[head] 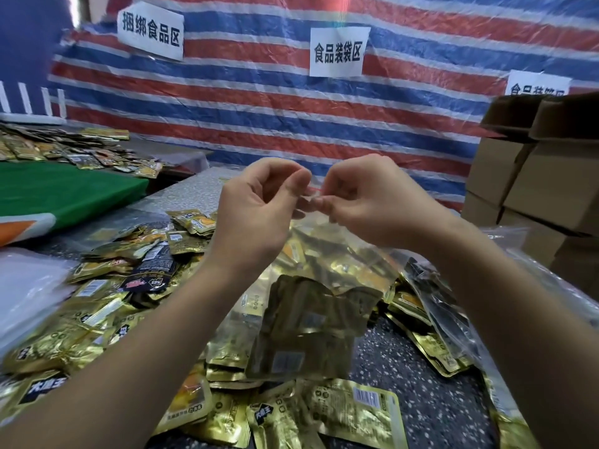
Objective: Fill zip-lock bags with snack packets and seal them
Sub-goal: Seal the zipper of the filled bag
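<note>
A clear zip-lock bag (327, 254) hangs in the middle of the view, raised above the table, with several gold snack packets (308, 325) inside it. My left hand (256, 215) and my right hand (366, 205) are close together at the bag's top edge. Each pinches the red zip strip (313, 191) between thumb and fingertips. Loose gold and black snack packets (107, 286) lie heaped on the speckled table (421, 403) under and around the bag.
Stacked cardboard boxes (531, 176) stand at the right. Filled clear bags (444, 306) lie at the right of the pile. A green-topped table (61, 189) with more packets lies at the left. A striped tarpaulin (259, 102) with paper signs hangs behind.
</note>
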